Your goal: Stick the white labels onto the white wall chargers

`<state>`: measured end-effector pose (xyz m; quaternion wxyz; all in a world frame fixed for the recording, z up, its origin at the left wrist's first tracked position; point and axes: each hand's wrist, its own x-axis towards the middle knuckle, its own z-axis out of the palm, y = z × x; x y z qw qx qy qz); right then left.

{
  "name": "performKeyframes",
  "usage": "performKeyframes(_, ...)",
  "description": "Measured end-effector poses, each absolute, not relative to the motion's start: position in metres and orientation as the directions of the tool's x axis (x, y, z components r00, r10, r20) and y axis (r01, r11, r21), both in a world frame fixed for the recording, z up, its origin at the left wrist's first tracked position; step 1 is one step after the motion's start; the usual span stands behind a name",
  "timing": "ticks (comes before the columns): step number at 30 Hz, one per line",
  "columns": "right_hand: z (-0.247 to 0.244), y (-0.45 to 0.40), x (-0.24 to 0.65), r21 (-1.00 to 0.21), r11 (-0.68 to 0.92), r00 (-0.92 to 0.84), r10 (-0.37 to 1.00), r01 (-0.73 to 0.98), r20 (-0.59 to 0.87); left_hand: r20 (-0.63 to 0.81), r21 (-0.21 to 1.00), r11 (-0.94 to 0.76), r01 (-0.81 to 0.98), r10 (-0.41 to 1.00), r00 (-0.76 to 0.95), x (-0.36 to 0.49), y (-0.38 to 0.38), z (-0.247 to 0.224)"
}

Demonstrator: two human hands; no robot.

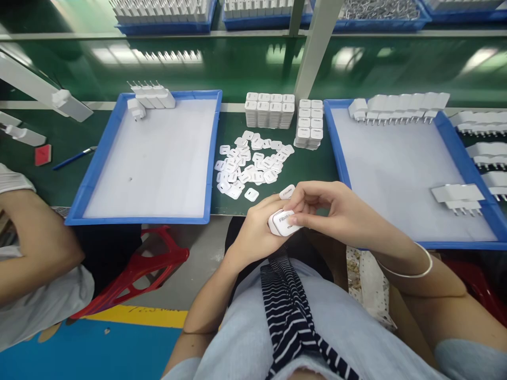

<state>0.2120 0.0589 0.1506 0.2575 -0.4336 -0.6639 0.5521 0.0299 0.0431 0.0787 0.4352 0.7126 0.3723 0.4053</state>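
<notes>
My left hand (255,235) is wrapped round a white charger block (273,227) just beyond the table's front edge. A white printed plate (285,221) lies at the end of the block, slightly askew. The thumb of my right hand (332,208) presses on the plate's right side, with the index finger curled above. Another white plate (287,192) shows upright behind the fingers, at the table edge; which hand touches it is hard to tell. Loose white plates (257,176) are scattered on the green table, and one plate (251,195) lies nearer to me.
Blue-rimmed trays stand left (208,179) and right (344,169), holding white chargers. Stacked plates (270,113) sit at the back beside a white post (315,47). A person's arm (43,237), a blue pen (73,158) and a red pad (43,154) are at the left.
</notes>
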Motion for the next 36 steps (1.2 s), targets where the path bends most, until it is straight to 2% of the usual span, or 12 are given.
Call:
performKeyframes(12,0.151,0.058,0.208,-0.940,-0.020,-0.473,0.860,0.339,-0.189,0.271,0.912,-0.364,0.192,0.882,0.386,0.031,0.041,0.075)
performKeyframes(21,0.150,0.058,0.210,-0.928,0.027,-0.504,0.845,0.371,-0.177,0.273,0.896,-0.387,0.218,0.867,0.416,0.029,0.040,0.076)
performKeyframes(28,0.149,0.051,0.208,-0.875,0.066,-0.427,0.889,0.480,-0.167,0.461,0.812,-0.553,0.190,0.805,0.372,0.029,0.039,0.058)
performKeyframes(30,0.146,0.050,0.211,-0.896,0.068,-0.432,0.891,0.439,-0.144,0.477,0.806,-0.565,0.177,0.796,0.373,0.029,0.039,0.055)
performKeyframes(34,0.140,0.049,0.215,-0.974,-0.010,-0.437,0.893,0.226,-0.110,0.473,0.810,-0.565,0.161,0.790,0.391,0.026,0.039,0.056)
performKeyframes(36,0.136,0.047,0.213,-0.974,-0.024,-0.405,0.907,0.227,-0.117,0.467,0.805,-0.568,0.170,0.784,0.408,0.026,0.038,0.058)
